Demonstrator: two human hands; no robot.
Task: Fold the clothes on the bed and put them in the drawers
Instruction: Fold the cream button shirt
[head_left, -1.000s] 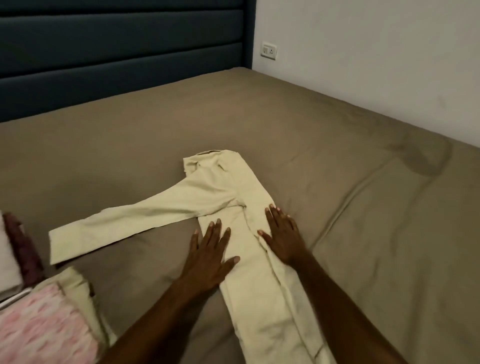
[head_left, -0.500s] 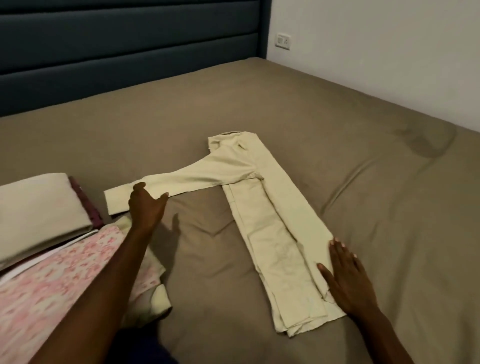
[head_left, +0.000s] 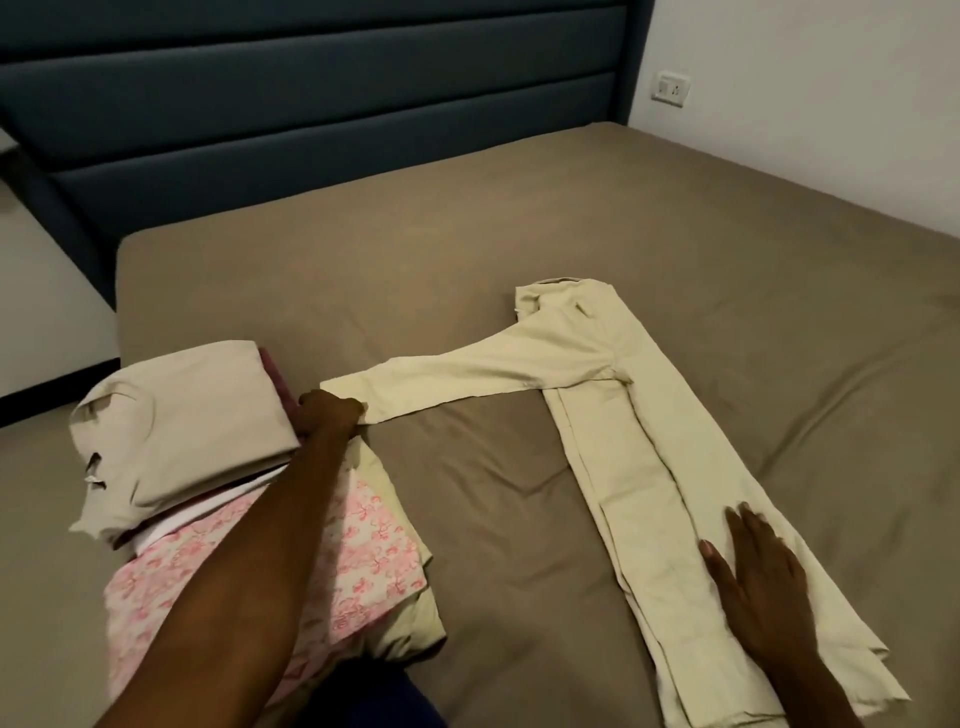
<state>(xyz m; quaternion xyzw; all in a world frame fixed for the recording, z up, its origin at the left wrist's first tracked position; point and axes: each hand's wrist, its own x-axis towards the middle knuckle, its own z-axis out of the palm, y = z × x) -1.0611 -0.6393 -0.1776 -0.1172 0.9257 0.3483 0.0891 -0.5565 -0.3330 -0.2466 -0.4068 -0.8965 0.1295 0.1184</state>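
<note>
Head view — left hand (head_left: 328, 413) grips sleeve cuff (head_left: 349, 391) beside bed (head_left: 467, 249) edge.

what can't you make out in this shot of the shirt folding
- Drawers: none shows in the head view.
- Cuff of the cream shirt: covered by the left hand.
- Maroon garment: mostly hidden under the folded beige shirt.
- Pink floral garment: crossed by the left forearm.
- Right hand: wrist cut by the bottom edge.

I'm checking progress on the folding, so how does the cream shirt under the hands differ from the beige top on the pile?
The cream shirt lies long and narrow, one sleeve stretched out; the beige top is a compact rectangle. The shirt lies on the bed; the top sits on the pink floral garment. Left hand grips the sleeve, right hand presses flat. Both are pale.
</note>
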